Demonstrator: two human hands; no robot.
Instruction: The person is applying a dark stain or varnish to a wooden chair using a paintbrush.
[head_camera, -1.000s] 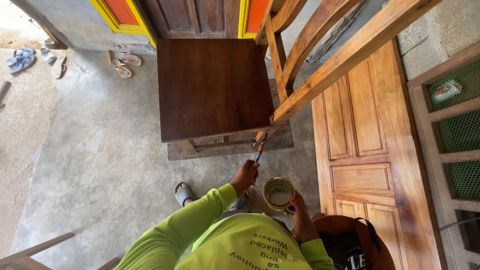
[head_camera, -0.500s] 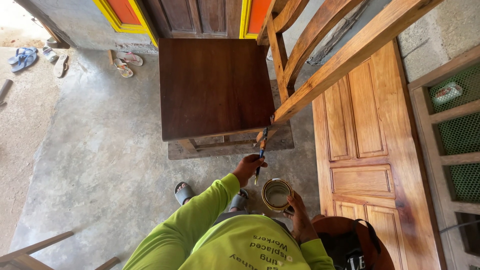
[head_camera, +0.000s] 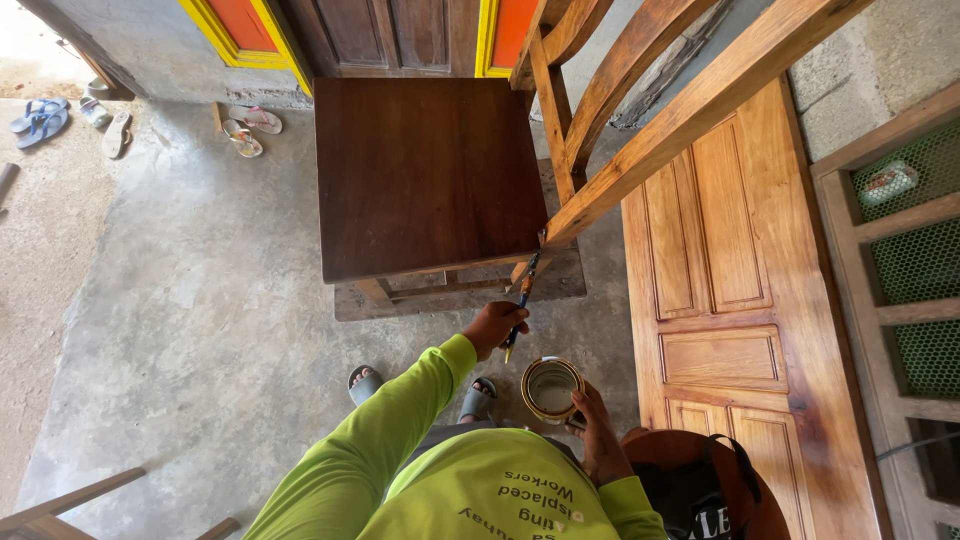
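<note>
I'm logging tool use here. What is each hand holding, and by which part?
Left hand grips a paintbrush by its handle; right hand holds a small round can by its side.

Grey concrete floor (head_camera: 190, 330) underfoot, mottled and worn, daylight washing in at the far left. Sandals (head_camera: 245, 130) lie scattered along the far wall, beside a dark wooden door (head_camera: 390, 35) framed in yellow and orange. On the right, a panelled door (head_camera: 740, 300) lies flat, glossy amber, with a mesh-filled frame (head_camera: 910, 260) beyond it.
</note>
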